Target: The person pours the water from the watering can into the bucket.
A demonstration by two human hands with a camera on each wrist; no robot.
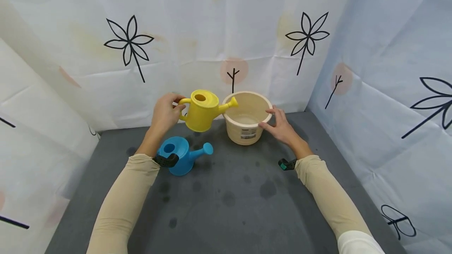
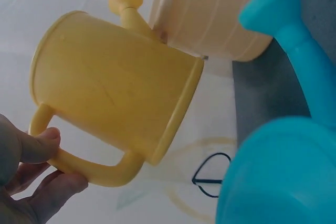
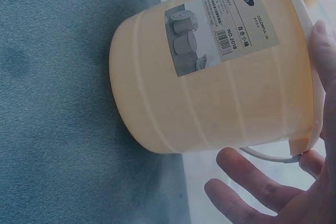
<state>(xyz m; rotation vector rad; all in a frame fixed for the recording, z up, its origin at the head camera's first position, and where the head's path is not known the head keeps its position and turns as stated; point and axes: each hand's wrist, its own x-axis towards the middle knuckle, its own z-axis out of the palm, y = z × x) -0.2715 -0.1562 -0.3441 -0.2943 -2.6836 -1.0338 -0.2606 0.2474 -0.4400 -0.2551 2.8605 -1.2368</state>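
Observation:
My left hand (image 1: 164,113) grips the handle of a yellow watering can (image 1: 202,117), thumb and fingers round it. The can is held in the air, its spout reaching over the left rim of a cream plastic bucket (image 1: 243,133). No water shows at the spout. My right hand (image 1: 281,128) holds the bucket's right rim between thumb and forefinger; the other fingers (image 3: 245,174) extend beside the wall. The bucket stands upright on the dark table, its label (image 3: 223,30) facing me. Below my left wrist stands a blue watering can (image 1: 180,159), partly hidden by the wrist band.
The dark grey tabletop (image 1: 226,207) has several damp-looking spots. White cloth (image 1: 197,30) with flower drawings hangs behind the table and along both sides. Black bands sit on both wrists. A thin bucket handle (image 3: 268,157) hangs near my right fingers.

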